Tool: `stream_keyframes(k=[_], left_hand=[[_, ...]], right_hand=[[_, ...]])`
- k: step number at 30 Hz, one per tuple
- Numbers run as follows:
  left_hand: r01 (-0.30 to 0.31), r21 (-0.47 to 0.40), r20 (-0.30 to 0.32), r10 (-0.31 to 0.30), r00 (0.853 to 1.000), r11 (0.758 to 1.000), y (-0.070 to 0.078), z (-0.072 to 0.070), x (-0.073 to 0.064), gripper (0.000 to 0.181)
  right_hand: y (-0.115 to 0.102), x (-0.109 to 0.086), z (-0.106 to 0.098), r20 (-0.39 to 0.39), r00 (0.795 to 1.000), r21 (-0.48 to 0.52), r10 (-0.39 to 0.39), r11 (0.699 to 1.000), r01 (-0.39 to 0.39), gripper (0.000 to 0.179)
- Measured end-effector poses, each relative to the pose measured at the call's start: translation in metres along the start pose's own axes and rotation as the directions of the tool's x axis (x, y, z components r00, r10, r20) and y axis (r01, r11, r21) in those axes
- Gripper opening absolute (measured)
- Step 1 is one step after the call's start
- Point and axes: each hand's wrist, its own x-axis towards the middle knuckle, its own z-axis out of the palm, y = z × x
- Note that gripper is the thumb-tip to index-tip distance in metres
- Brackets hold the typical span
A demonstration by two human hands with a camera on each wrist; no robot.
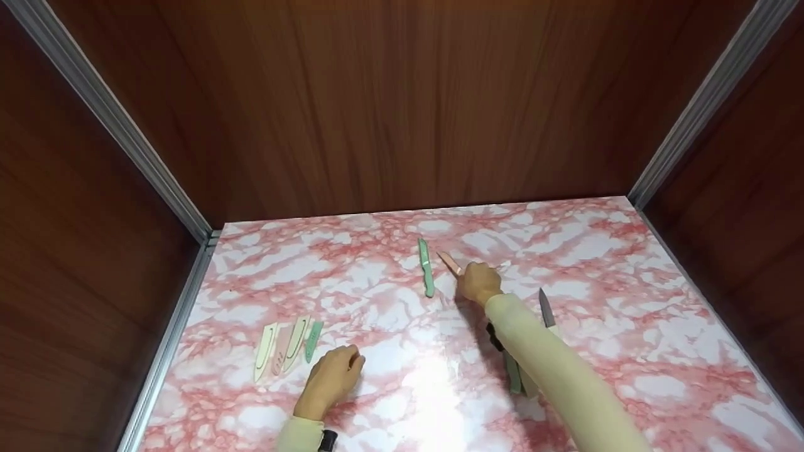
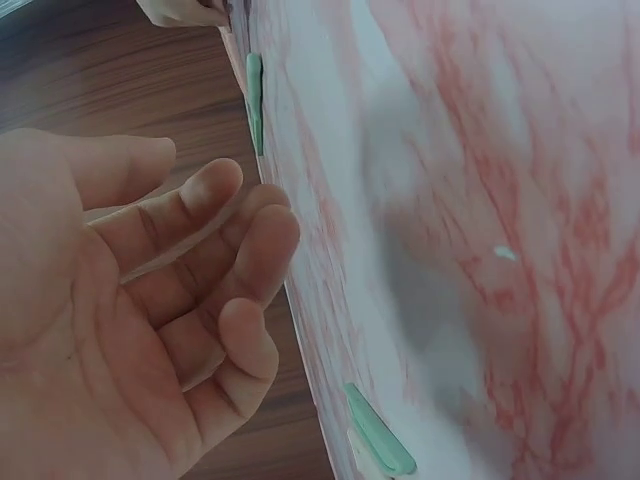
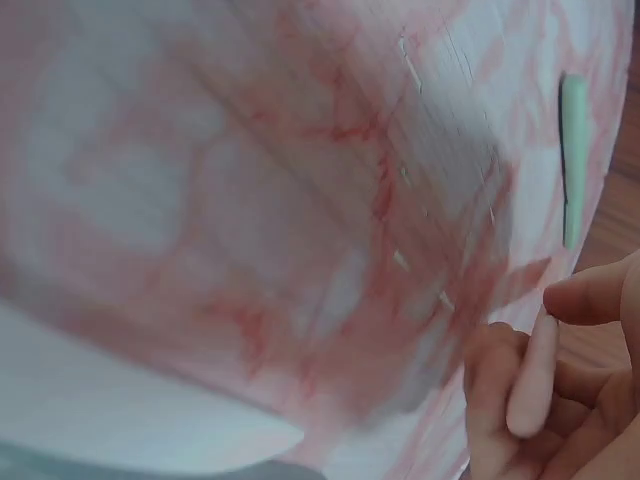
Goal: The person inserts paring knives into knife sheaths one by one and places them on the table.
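My right hand (image 1: 480, 282) holds a pink knife (image 1: 449, 262) by its handle, the blade angled toward the back left just over the table. In the right wrist view, the pink handle (image 3: 536, 380) lies between thumb and fingers. Left of it a green knife (image 1: 426, 269) rests on the table. My left hand (image 1: 334, 376) holds nothing; its fingers are loosely bent in the left wrist view. Beside it lie a green blade sheath (image 1: 313, 341), a cream sheath (image 1: 296, 344), a pink sheath (image 1: 282, 351) and another cream sheath (image 1: 266, 353).
Near my right forearm lies a dark-bladed knife (image 1: 546, 307) with a pale handle, partly hidden by the sleeve. A green handle (image 1: 514, 374) shows beside that sleeve. Brown wood-grain panels (image 1: 402, 107) in metal frames border the marbled red-and-white table (image 1: 377, 289).
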Motion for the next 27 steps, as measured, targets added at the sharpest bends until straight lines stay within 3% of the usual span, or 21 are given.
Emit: stream_keyframes(k=[6,14,27], left_hand=[[-0.016,-0.002,-0.004,0.016,1.0,1.0,0.0,0.0,0.0,0.021],[-0.021,0.004,0.002,0.021,1.0,1.0,0.0,0.0,0.0,0.022],[-0.03,-0.007,0.039,0.03,0.999,1.0,0.0,0.003,0.0,0.02]], right_hand=[[-0.011,0.007,0.01,0.014,1.0,0.025,0.017,1.0,-0.018,0.02],[-0.018,0.015,0.018,0.015,1.0,0.118,-0.027,0.993,0.025,0.019],[-0.028,0.028,0.026,-0.013,0.998,0.102,-0.058,0.993,0.059,0.019]])
